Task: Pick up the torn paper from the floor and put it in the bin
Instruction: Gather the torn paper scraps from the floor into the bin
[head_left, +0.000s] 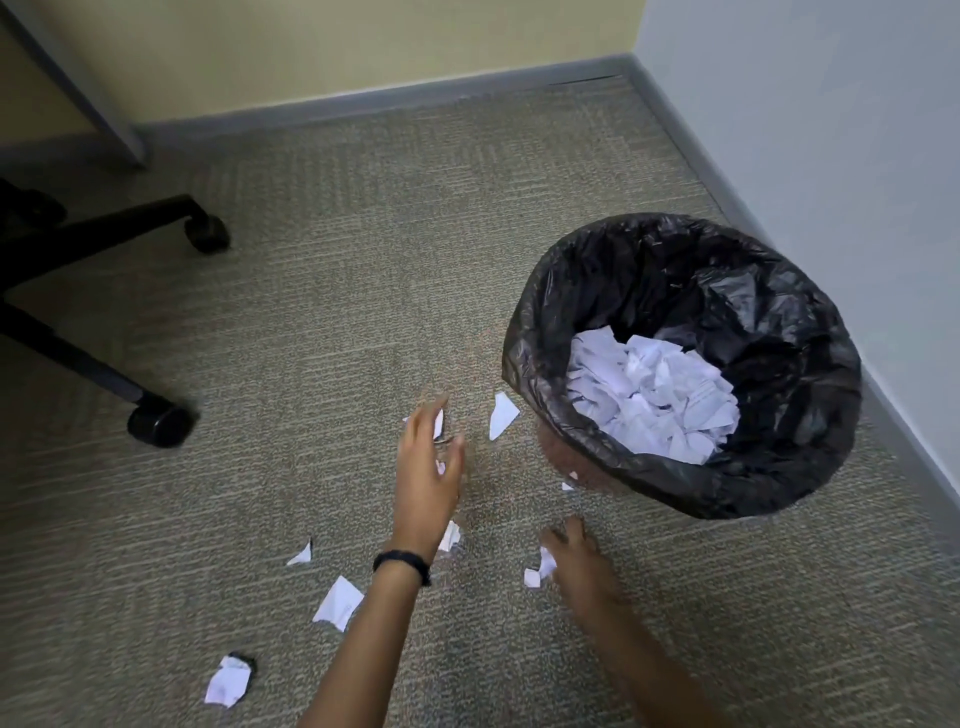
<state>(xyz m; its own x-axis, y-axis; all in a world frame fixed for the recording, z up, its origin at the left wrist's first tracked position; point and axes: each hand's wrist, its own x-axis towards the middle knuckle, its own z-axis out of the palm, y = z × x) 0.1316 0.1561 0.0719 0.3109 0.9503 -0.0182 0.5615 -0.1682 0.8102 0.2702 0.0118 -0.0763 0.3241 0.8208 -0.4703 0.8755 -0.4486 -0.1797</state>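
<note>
Reaching low for torn white paper scraps (503, 415) on the grey carpet (311, 312) beside the round black-bagged bin (675, 486), my left hand (428, 462) spread empty, right hand (574, 553) on one scrap, grip too blurred to tell.

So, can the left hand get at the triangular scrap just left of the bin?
Probably yes: the left hand is beside that triangular scrap, only bare carpet between them; the bin does not cover it.

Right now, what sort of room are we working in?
Most likely an office corner: ribbed grey carpet, a black swivel-chair base on castors, and a bin lined with a black bag, holding torn paper.
</note>
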